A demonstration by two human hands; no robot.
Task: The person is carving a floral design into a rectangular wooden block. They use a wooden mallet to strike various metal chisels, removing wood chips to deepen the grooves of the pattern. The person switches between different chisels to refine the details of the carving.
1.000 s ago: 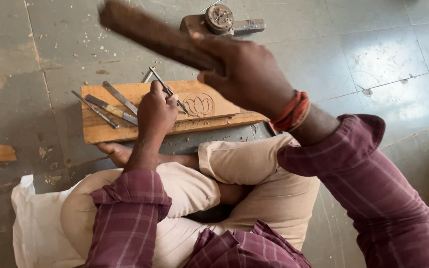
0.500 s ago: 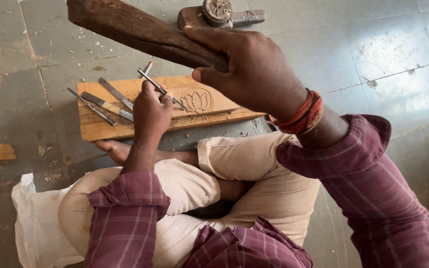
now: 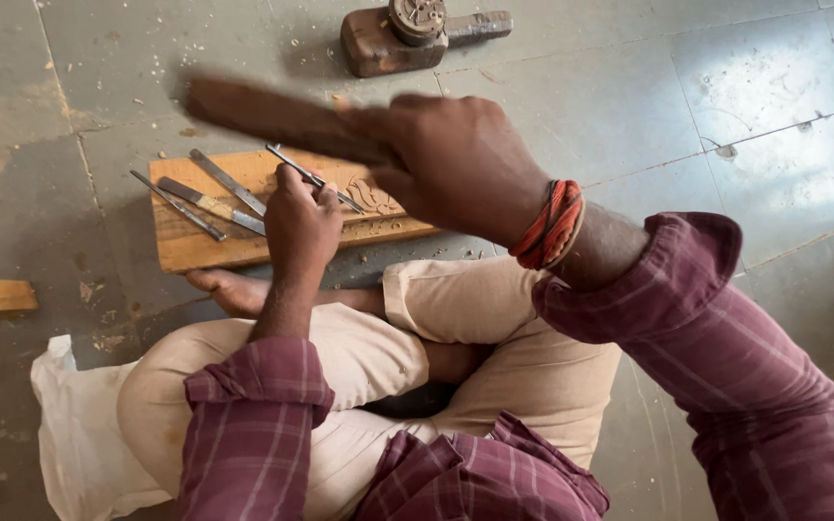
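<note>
Left fingers (image 3: pixel 325 198) pinch a slim chisel (image 3: pixel 313 178), its tip set on the carved board (image 3: pixel 207 253); the left hand (image 3: pixel 301 227) braces just below. Right hand (image 3: pixel 456 164) clenches a wooden mallet (image 3: pixel 272 114), blurred, at 12 o'clock above the board. The chisel looks stiff, light and slippery, best held mid-shaft. Spare chisels (image 3: pixel 207 201) lie at 9 o'clock; a wooden block (image 3: pixel 393 39) beyond.
</note>
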